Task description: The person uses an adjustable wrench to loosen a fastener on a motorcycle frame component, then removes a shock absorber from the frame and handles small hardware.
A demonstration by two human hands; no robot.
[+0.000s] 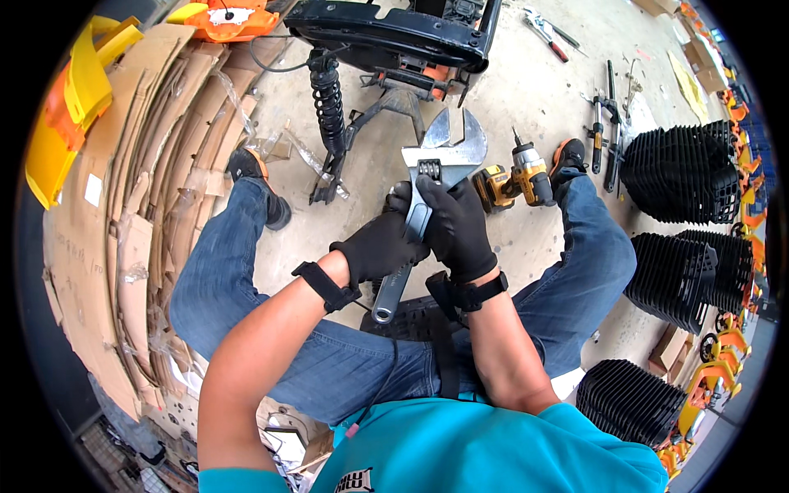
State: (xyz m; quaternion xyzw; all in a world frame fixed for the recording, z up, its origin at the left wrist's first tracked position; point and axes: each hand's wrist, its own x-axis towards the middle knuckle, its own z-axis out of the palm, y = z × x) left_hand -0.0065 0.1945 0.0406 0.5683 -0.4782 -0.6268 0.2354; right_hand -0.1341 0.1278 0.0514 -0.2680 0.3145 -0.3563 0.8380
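Observation:
My gloved left hand (378, 246) grips the handle of a large silver adjustable wrench (392, 292), which is held diagonally with its jaws upward. My gloved right hand (456, 230) is also closed on it, higher up, its thumb near the adjusting screw. Beyond the wrench stands a black vehicle frame (382, 33) with a coil-spring shock absorber (327, 111) and a lower metal arm. A yellow-and-black cordless drill (530, 177) sits on the floor to the right of my hands, between my legs.
Flattened cardboard (123, 271) lies at left under yellow plastic panels (70, 99). Pliers (546, 37) and long black rods (610, 131) rest on the concrete floor at upper right. Stacks of black slotted parts (674, 172) line the right, beside orange-and-yellow pieces (715, 378).

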